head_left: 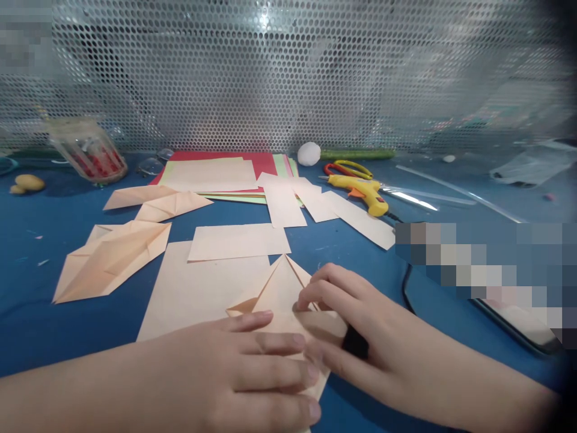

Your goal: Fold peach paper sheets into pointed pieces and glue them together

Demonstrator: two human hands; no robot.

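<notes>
A partly folded peach paper piece [282, 288] with a pointed tip lies on the blue table near the front. My left hand [252, 373] rests flat on its lower part, fingers stretched out and pressing it down. My right hand [356, 325] comes in from the right, its fingers bent and pinching a fold at the paper's right edge. Under the piece lies a larger flat peach sheet [189, 294].
Folded peach pieces [108, 258] lie at left, a flat peach sheet [238, 240] and strips [315, 201] behind. A stack of coloured paper [216, 174], yellow glue gun [365, 192], scissors [349, 168], a white ball [309, 153], a plastic jar [88, 150], a black cable [408, 288] and a phone [523, 328] surround them.
</notes>
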